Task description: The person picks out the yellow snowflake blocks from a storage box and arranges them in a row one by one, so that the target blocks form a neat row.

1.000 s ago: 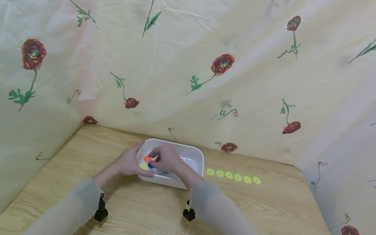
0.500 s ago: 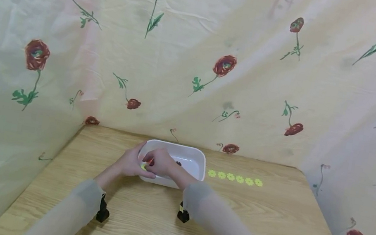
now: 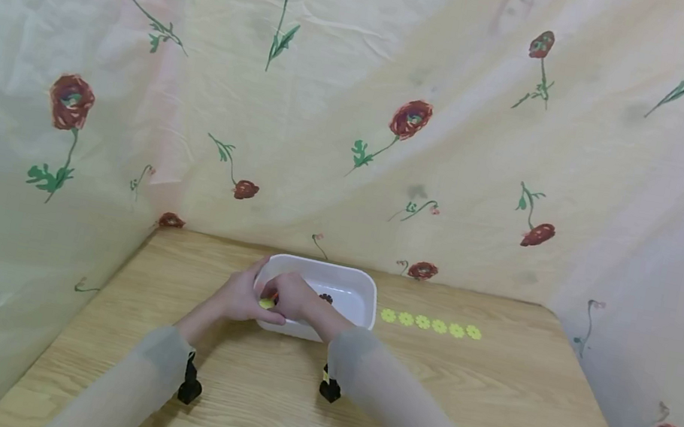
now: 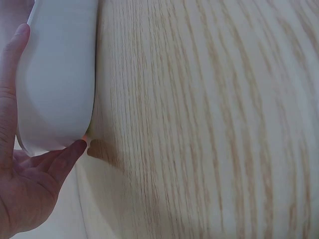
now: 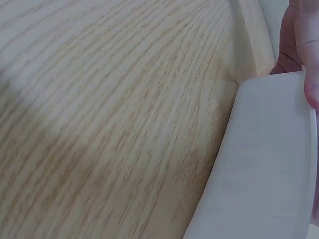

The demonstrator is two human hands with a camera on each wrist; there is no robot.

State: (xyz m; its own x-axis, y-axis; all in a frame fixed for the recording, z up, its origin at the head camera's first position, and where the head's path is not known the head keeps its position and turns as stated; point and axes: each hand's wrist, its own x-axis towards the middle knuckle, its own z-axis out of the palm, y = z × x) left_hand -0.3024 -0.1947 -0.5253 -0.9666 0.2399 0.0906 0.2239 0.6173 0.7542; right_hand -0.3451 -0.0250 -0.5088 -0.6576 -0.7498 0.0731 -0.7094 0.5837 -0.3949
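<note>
A white plastic box (image 3: 364, 309) stands near the table's back edge. My left hand (image 3: 239, 297) grips its left end; the left wrist view shows the thumb along the box wall (image 4: 57, 74) and the fingers (image 4: 65, 162) round the end. My right hand (image 3: 291, 296) reaches down inside, its fingers bent at the box's left part. A yellow flower-shaped piece (image 3: 266, 303) and a bit of orange lie by those fingertips, which are mostly hidden, so a hold cannot be made out. A dark brown flower piece (image 3: 325, 298) lies right of the right hand.
Several yellow flower pieces (image 3: 423, 322) form a straight row on the wooden table (image 3: 472, 412), right of the box. A flower-printed cloth (image 3: 330, 127) hangs behind and at both sides. Small black devices (image 3: 190, 387) hang under the wrists.
My right hand has moved down and slightly left into the box, covering the orange and purple pieces seen before. The dark brown piece has come into view. My left hand keeps its grip.
</note>
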